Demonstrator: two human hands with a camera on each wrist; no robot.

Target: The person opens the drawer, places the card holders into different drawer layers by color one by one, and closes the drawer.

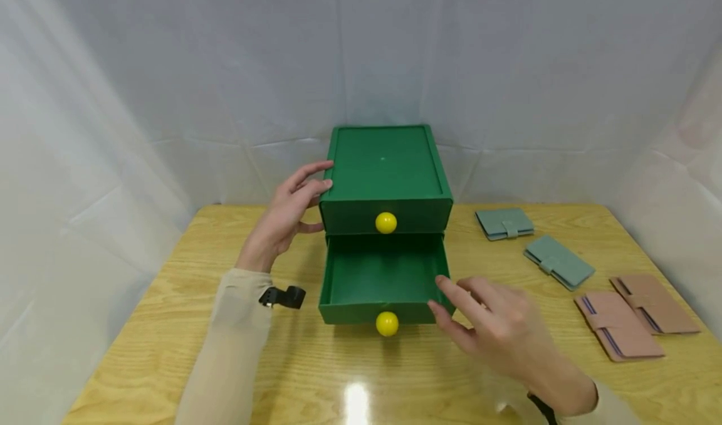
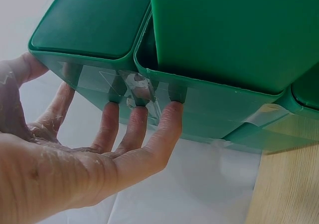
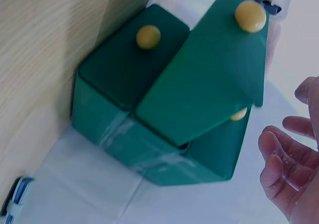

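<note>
A green two-drawer box (image 1: 383,162) stands at the middle of the wooden table (image 1: 169,325). Its upper drawer is closed, with a yellow knob (image 1: 386,222). The lower drawer (image 1: 383,274) is pulled out and looks empty; its own yellow knob (image 1: 387,323) faces me. My left hand (image 1: 290,209) lies with straight fingers (image 2: 134,129) against the box's left side (image 2: 234,35). My right hand (image 1: 491,325) hovers by the lower drawer's front right corner, fingers relaxed and holding nothing. In the right wrist view the right hand (image 3: 291,169) is apart from the drawer front (image 3: 209,74).
Two teal wallets (image 1: 504,223) (image 1: 558,262) and two pink wallets (image 1: 617,325) (image 1: 654,303) lie on the table to the right of the box. White cloth walls (image 1: 113,99) close in the back and both sides. A black clip (image 1: 284,297) sits on my left wrist.
</note>
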